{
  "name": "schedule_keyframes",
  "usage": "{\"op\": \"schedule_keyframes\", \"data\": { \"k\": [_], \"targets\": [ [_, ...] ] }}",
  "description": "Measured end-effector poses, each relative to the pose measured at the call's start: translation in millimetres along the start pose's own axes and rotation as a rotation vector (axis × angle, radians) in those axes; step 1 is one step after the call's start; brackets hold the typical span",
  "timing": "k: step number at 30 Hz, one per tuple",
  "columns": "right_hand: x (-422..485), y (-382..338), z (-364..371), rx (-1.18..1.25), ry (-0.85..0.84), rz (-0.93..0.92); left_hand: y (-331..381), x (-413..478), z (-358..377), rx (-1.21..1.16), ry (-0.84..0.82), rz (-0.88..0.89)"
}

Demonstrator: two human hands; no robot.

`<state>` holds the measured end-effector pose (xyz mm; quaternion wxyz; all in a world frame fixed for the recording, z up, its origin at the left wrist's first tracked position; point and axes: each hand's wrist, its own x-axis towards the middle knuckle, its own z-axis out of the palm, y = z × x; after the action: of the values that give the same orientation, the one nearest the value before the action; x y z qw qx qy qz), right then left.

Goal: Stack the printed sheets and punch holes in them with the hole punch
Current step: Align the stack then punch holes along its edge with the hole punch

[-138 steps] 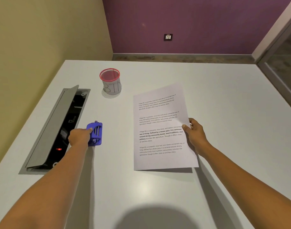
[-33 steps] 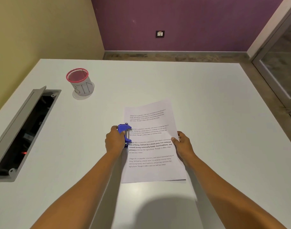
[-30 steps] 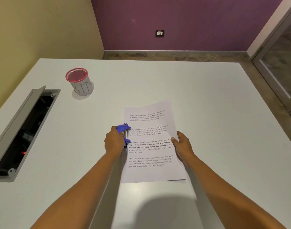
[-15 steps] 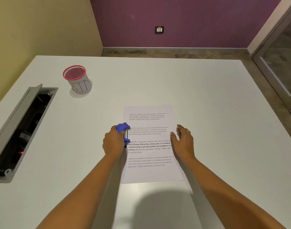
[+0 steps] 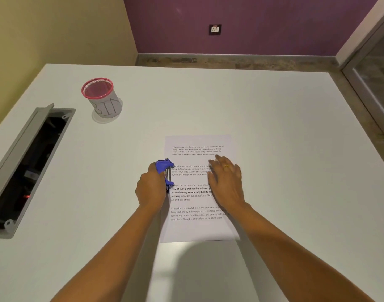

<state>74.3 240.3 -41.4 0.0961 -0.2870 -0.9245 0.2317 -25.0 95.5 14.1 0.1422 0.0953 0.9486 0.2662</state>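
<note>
Head view: small blue plastic hole punch clamped in curled left hand at 9 o'clock edge of white printed sheets, long axis 12-to-6, flat on white table; right hand spread, pressing at 3 o'clock.

White table — sheets, mesh cup
</note>
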Motion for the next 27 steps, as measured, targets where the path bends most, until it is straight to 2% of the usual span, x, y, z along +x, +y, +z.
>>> {"op": "schedule_keyframes", "data": {
  "k": [4, 9, 22, 27],
  "targets": [
    [3.0, -0.9, 14.3, -0.145, -0.097, -0.084, -1.8, 1.0, 1.8, 0.001, -0.006, 0.012],
    [3.9, -0.5, 24.5, -0.180, -0.163, -0.061, -7.8, 3.6, 6.4, 0.016, 0.009, 0.029],
    [3.3, 0.8, 29.8, -0.245, -0.129, -0.064, -22.7, 24.2, 7.4, 0.023, -0.040, 0.030],
    [3.3, 0.8, 30.3, -0.229, -0.105, -0.063, -17.5, 31.6, 0.9, 0.081, 0.004, 0.017]
  ]
}}
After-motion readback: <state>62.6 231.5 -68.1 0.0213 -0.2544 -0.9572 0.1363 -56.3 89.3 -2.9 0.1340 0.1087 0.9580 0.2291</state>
